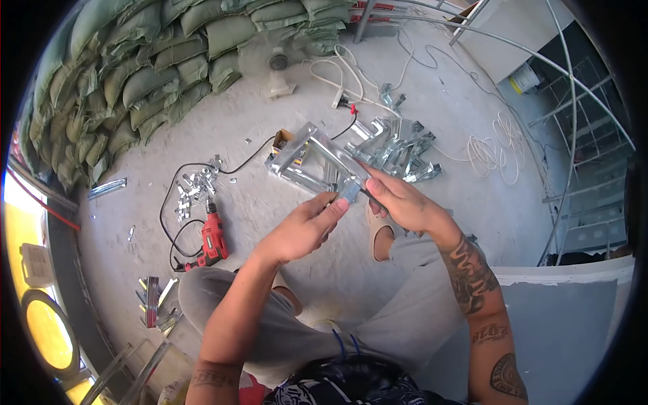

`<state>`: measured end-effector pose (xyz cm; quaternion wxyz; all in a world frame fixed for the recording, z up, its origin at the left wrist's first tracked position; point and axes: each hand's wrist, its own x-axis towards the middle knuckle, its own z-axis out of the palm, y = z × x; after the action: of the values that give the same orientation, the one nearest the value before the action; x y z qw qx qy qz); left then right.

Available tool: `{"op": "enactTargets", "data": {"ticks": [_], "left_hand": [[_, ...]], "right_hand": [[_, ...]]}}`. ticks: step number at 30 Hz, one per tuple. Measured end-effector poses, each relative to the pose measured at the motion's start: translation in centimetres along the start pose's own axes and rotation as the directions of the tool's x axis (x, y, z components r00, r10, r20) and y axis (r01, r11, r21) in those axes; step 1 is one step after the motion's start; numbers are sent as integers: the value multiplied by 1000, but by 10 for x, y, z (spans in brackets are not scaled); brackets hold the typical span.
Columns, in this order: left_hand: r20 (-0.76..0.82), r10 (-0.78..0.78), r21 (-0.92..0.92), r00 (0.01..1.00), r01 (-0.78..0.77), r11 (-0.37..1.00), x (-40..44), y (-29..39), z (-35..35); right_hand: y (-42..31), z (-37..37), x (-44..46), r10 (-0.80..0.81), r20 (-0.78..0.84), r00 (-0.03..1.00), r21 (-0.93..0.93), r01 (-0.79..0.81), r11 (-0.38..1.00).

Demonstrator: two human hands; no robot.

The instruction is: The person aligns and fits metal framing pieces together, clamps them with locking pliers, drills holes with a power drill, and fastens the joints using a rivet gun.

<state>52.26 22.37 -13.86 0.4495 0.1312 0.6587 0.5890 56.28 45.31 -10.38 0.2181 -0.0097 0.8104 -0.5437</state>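
Both my hands hold a shiny metal frame [334, 152] of bent channel pieces, out in front of my knees. My left hand [304, 228] has its thumb and fingers closed on the frame's near corner. On the right side of that corner, my right hand [401, 202] grips the metal with its thumb on top and fingers underneath. Beyond the frame lies a pile of bent metal pieces [395, 145]. Partly behind the frame stands a small cardboard box [282, 140].
A red power drill [213, 236] lies on the floor at the left, near small metal clips [196, 189]. Stacked green sacks [145, 84] line the upper left. White cables [482, 152] coil at the right. A fan [277, 74] stands ahead.
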Motion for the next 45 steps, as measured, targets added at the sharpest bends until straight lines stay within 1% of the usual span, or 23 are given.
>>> {"op": "enactTargets", "data": {"ticks": [3, 6, 8, 9, 11, 13, 15, 19, 20, 22, 23, 24, 25, 26, 27, 28, 29, 30, 34, 37, 39, 41, 45], "left_hand": [[17, 34, 25, 999, -34, 999, -2, 2, -9], [-5, 192, 107, 981, -190, 976, -1, -5, -14], [-15, 387, 277, 922, -369, 887, -1, -7, -16], [-23, 387, 270, 922, -367, 890, -4, -5, -15], [-67, 464, 473, 883, -381, 794, -13, 5, -9], [-104, 450, 486, 887, -349, 801, -14, 12, -1], [-136, 435, 494, 890, -319, 809, -14, 15, 8], [-128, 317, 355, 940, -255, 899, -11, 14, 18], [-111, 279, 344, 954, -226, 911, -11, 14, 20], [-95, 241, 321, 966, -199, 926, -14, 16, 19], [-19, 188, 118, 982, -184, 976, -17, 17, 17], [70, 152, -88, 986, -145, 985, -18, 17, 17], [72, 156, -103, 985, -148, 984, -16, 14, 19], [107, 98, -313, 989, -60, 948, -13, 9, 22], [154, 50, -504, 987, 35, 863, -11, 7, 24], [157, 54, -513, 986, 35, 857, -12, 6, 27], [227, 65, -647, 972, 100, 756, -13, 6, 30], [293, 88, -755, 952, 175, 632, -13, 5, 33], [335, 83, -739, 938, 207, 641, -13, 3, 40], [309, 147, -743, 940, 142, 654, -12, 3, 41], [281, 84, -705, 956, 146, 694, -10, 1, 43], [271, 102, -696, 957, 122, 708, -11, -2, 43], [293, 146, -669, 945, 94, 737, -5, -8, 33]], "right_hand": [[1, 1, 3, -97, 7, 995, -41, 97, 994], [6, 5, 3, -207, 17, 978, -59, 207, 977], [18, 7, 7, -262, 25, 965, -65, 263, 962], [25, 7, 9, -308, 19, 951, -135, 308, 942], [35, 9, 8, -340, 23, 940, -204, 337, 919], [33, 18, 8, -317, -181, 931, 208, 351, 913], [40, 16, 19, -316, -226, 921, 293, 374, 880], [76, 15, 33, -144, -447, 883, 250, 277, 928], [82, 14, 32, -83, -471, 878, 258, 227, 939], [97, 12, 36, -59, -496, 866, 314, 242, 918], [104, 10, 38, -46, -509, 860, 342, 251, 906], [103, 10, 38, -57, -446, 893, 450, 279, 848], [101, 9, 36, -62, -413, 909, 500, 283, 818], [98, 9, 34, -66, -380, 923, 549, 282, 787], [82, 8, 32, -178, -323, 930, 498, 326, 804], [66, 9, 31, -284, -256, 924, 450, 374, 811], [55, 10, 31, -384, -182, 905, 405, 424, 810], [52, 13, 32, -365, -207, 908, 446, 420, 790], [53, 14, 33, -395, -130, 909, 522, 402, 752], [55, 17, 31, -482, -132, 866, 397, 491, 775], [59, 20, 28, -394, -157, 906, 425, 422, 801], [64, 24, 30, -392, -169, 904, 462, 424, 779], [83, 24, 30, -465, -188, 865, 413, 499, 761]]}}
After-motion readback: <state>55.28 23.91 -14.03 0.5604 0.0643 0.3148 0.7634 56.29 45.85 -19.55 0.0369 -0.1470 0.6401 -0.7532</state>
